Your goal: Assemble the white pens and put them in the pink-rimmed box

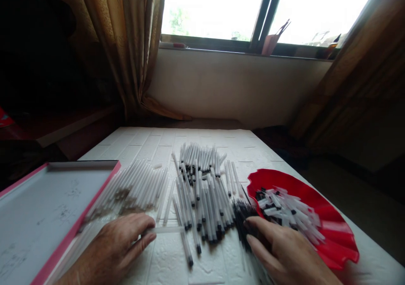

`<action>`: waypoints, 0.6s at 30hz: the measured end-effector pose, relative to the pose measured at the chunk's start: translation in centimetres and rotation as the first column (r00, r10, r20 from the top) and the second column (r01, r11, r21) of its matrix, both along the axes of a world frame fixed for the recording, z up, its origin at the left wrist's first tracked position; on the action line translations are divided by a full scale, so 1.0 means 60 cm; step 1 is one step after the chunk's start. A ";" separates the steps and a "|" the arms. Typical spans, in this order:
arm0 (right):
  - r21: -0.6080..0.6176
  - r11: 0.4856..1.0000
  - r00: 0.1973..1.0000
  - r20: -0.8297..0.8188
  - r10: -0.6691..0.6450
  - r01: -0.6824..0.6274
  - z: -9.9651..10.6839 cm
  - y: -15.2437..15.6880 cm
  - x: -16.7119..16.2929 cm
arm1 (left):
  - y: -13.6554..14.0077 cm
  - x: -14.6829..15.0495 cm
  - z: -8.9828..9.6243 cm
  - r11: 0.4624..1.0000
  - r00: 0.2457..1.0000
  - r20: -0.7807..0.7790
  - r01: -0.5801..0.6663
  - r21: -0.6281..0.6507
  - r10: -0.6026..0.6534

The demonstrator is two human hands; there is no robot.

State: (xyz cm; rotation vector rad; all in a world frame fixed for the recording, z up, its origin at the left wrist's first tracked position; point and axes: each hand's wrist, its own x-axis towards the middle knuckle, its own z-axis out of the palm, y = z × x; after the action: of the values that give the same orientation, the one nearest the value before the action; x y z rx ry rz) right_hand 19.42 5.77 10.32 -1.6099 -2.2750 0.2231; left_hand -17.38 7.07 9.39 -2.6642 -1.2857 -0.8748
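– White tabletop (158, 139), bright window (215, 10) bkgd. What'd the L hand (123, 238) have?
– Its grip pinched one clear tube (167, 230) btwn thumb + fingers, tube lying crosswise, pointing R. Loose tubes (139, 183) lay just beyond, pink-edged box (88, 179) to their L.
– R hand (284, 247)?
– Was at the black rods (243, 215), thumb + fingers curled; couldn't tell if that grip had closed on any.
– Rest?
– Black-tipped tubes (211, 213) sat heaped mid-tabletop, btwn + beyond the hands. Red dish (338, 234) was R of rods w/ clear + black pieces (291, 211) inside.
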 end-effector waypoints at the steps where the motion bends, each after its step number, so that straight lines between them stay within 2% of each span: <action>1: 0.027 0.998 0.998 0.027 -0.052 0.052 -0.005 0.000 0.004 | -0.001 0.001 0.000 1.000 1.000 -0.004 -0.005 0.005 0.005; 3: 0.068 0.991 0.990 0.084 -0.117 0.112 -0.017 0.000 0.010 | -0.001 0.004 0.001 1.000 1.000 -0.007 -0.004 0.007 0.004; 6: 0.134 0.983 0.985 0.108 -0.137 0.122 -0.030 -0.002 0.012 | 0.000 0.010 0.005 1.000 1.000 0.001 0.025 -0.011 -0.025; 11: 0.199 0.976 0.992 0.062 -0.107 0.093 -0.020 -0.006 0.005 | -0.001 0.023 0.006 0.993 0.995 0.016 0.095 -0.064 -0.094; 13: 0.178 0.984 1.000 0.009 -0.005 0.003 -0.008 -0.005 -0.009 | -0.003 0.027 0.000 0.989 0.993 0.021 0.115 -0.096 -0.114; 15: 0.135 0.980 0.986 -0.059 0.157 -0.148 0.001 -0.005 -0.032 | -0.007 0.032 -0.008 0.979 0.990 0.031 0.144 -0.147 -0.141; 18: 0.113 0.927 0.923 -0.110 0.370 -0.358 -0.016 -0.005 -0.079 | -0.014 0.040 -0.017 0.952 0.983 0.028 0.181 -0.248 -0.179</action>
State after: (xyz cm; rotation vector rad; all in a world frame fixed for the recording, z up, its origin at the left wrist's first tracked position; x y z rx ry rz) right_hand 14.67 5.45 9.35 -1.0820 -2.4266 0.3002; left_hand -14.95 6.25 8.38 -3.0171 -1.2448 -0.7851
